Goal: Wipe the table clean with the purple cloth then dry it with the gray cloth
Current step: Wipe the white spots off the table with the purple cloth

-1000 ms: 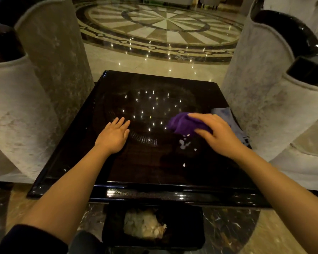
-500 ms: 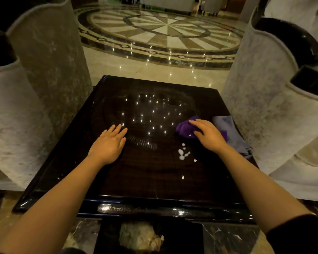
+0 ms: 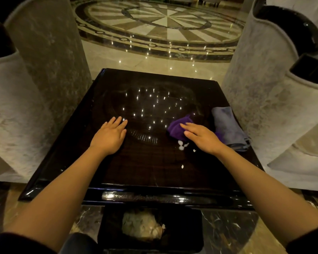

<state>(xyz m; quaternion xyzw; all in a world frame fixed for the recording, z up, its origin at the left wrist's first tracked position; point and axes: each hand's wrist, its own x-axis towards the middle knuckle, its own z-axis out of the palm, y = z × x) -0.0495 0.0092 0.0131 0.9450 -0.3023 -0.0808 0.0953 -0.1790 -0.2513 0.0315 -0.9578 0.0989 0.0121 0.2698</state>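
Note:
A glossy dark square table (image 3: 151, 173) fills the middle of the view. The purple cloth (image 3: 175, 127) lies bunched on its right half, and my right hand (image 3: 202, 137) presses flat on top of it, fingers stretched out to the left. White blobs of spill (image 3: 181, 145) sit just in front of the cloth, with smaller specks (image 3: 182, 166) nearer me. The gray cloth (image 3: 228, 125) lies folded along the table's right edge, beside my right hand. My left hand (image 3: 110, 136) rests flat and open on the table's left-centre.
Pale upholstered armchairs stand close on the left (image 3: 26, 99) and right (image 3: 275, 92) of the table. A black bin (image 3: 182, 241) with crumpled paper sits under the near edge. Polished patterned marble floor (image 3: 162, 24) stretches beyond.
My right hand has shifted with the purple cloth, first right toward the gray cloth, then back down-left onto the table near the spill. The left hand stays put.

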